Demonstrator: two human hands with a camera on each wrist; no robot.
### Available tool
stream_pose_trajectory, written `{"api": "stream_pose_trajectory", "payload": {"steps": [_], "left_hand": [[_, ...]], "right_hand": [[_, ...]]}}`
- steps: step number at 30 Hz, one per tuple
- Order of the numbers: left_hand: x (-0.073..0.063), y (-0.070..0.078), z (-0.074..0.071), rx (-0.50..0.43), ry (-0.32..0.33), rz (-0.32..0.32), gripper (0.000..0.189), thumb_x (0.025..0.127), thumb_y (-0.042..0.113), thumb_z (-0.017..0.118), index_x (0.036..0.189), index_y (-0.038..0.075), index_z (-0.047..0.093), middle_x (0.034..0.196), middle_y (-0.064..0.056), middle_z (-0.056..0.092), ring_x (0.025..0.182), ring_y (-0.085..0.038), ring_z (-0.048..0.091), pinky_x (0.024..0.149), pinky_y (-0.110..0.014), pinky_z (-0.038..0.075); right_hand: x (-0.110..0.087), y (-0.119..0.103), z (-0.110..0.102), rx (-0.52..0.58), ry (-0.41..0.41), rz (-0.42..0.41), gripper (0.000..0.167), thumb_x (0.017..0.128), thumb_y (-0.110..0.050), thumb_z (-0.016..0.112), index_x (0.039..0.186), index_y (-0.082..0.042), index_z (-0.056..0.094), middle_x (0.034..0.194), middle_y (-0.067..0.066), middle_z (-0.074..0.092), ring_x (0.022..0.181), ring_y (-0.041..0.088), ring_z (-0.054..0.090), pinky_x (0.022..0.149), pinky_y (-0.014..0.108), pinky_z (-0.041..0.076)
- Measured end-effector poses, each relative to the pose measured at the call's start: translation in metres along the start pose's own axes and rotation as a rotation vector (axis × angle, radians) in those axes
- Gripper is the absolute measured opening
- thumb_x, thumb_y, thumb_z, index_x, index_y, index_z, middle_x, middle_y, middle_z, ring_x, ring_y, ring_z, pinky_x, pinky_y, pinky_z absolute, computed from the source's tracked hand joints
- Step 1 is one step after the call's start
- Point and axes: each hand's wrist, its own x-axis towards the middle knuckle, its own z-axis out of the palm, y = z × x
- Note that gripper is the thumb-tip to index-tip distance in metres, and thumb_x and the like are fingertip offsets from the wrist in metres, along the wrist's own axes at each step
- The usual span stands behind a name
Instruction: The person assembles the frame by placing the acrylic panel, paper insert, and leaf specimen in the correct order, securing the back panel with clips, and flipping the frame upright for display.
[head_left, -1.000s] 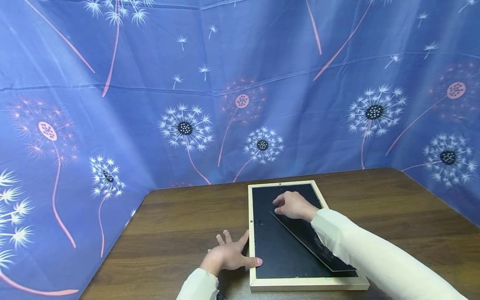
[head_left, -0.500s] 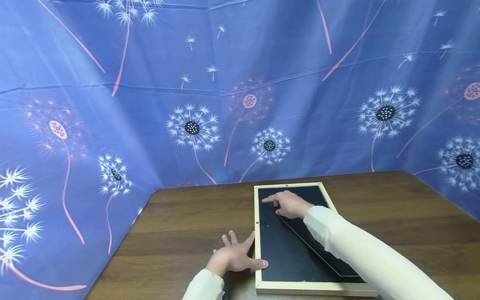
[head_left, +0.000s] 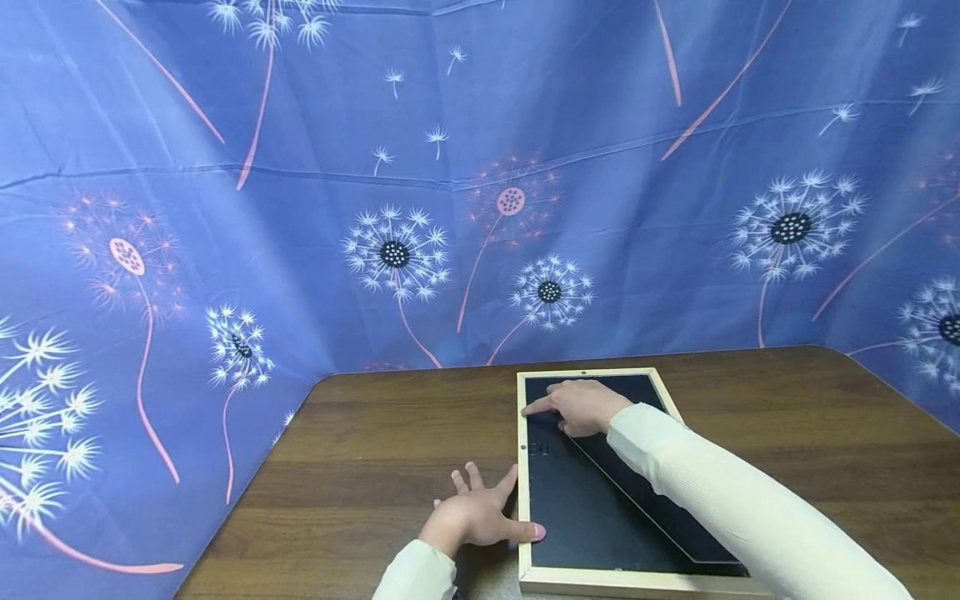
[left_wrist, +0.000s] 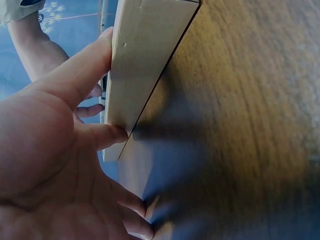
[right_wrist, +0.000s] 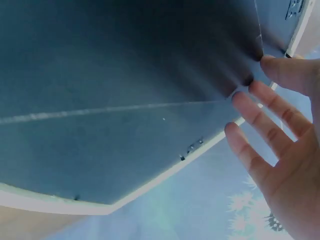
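A picture frame lies back up on the table, with a pale wooden rim around a black backing board. Across the board runs a black stand leg, partly hidden by my right arm. My left hand is at the left side; its thumb rests over the rim and a finger touches the side, as the left wrist view shows. Over the upper part of the board is my right hand, its forefinger stretched to the left rim. In the right wrist view, its other fingertips are by the leg's end.
The brown wooden table extends to both sides of the frame. Behind it hangs a blue dandelion-print cloth. Small dark metal hangers sit on the board near the rim.
My right hand has shifted from the stand leg's upper end toward the left rim, with the forefinger straightening out. The left hand stays on the frame, while the head view has turned slightly left.
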Motion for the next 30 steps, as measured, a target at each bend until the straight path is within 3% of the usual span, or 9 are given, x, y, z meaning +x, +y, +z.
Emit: {"api": "stream_pose_trajectory", "payload": {"steps": [3,5,8,12,20,25,30], "left_hand": [[0.0,0.0,0.0,-0.002,-0.006,0.0,0.09,0.087,0.056,0.074,0.159,0.019,0.036,0.159,-0.042,0.01,0.145,-0.063,0.006,0.101,-0.086,0.013],[0.001,0.0,0.0,-0.005,-0.01,-0.002,0.09,0.087,0.056,0.075,0.159,0.019,0.036,0.159,-0.042,0.01,0.145,-0.063,0.005,0.101,-0.086,0.012],[0.001,0.001,-0.001,-0.014,-0.014,-0.006,0.09,0.087,0.056,0.075,0.159,0.019,0.036,0.159,-0.041,0.009,0.145,-0.063,0.005,0.101,-0.086,0.012],[0.002,0.001,0.0,-0.022,-0.012,-0.01,0.089,0.087,0.055,0.075,0.159,0.019,0.036,0.159,-0.041,0.009,0.146,-0.062,0.004,0.102,-0.085,0.011],[0.002,0.002,0.0,-0.01,-0.008,-0.003,0.09,0.087,0.055,0.075,0.159,0.019,0.036,0.159,-0.041,0.01,0.145,-0.063,0.004,0.101,-0.086,0.011],[0.001,0.0,-0.001,0.002,-0.002,-0.001,0.089,0.086,0.056,0.075,0.159,0.019,0.037,0.159,-0.042,0.01,0.145,-0.063,0.006,0.101,-0.086,0.012],[0.001,0.0,0.0,-0.003,0.004,0.001,0.09,0.086,0.055,0.075,0.159,0.02,0.037,0.158,-0.042,0.01,0.145,-0.063,0.006,0.101,-0.086,0.012]], "right_hand": [[0.001,0.0,-0.002,-0.038,0.002,-0.029,0.061,0.091,-0.002,0.073,0.141,-0.036,0.062,0.144,0.022,0.055,0.075,0.021,0.063,0.06,0.033,0.05],[0.001,0.0,-0.003,-0.043,-0.006,-0.033,0.062,0.091,-0.002,0.073,0.141,-0.037,0.061,0.144,0.022,0.056,0.072,0.019,0.061,0.058,0.032,0.049],[0.002,0.001,-0.005,-0.041,-0.016,-0.031,0.063,0.09,-0.002,0.073,0.141,-0.037,0.061,0.144,0.021,0.056,0.094,0.025,0.068,0.063,0.033,0.05],[0.003,0.002,-0.007,-0.04,-0.035,-0.022,0.062,0.091,-0.002,0.072,0.142,-0.038,0.061,0.145,0.02,0.055,0.117,0.033,0.064,0.07,0.036,0.052],[0.004,0.005,-0.008,-0.049,-0.073,-0.023,0.065,0.094,-0.005,0.072,0.146,-0.04,0.056,0.146,0.02,0.054,0.116,0.034,0.064,0.081,0.042,0.055],[0.006,0.004,-0.01,-0.059,-0.101,-0.041,0.065,0.094,-0.008,0.073,0.147,-0.04,0.054,0.142,0.019,0.056,0.108,0.032,0.066,0.078,0.041,0.056],[0.008,0.005,-0.015,-0.052,-0.138,-0.059,0.064,0.093,-0.011,0.075,0.147,-0.039,0.055,0.147,0.022,0.053,0.118,0.035,0.063,0.082,0.043,0.057]]}}
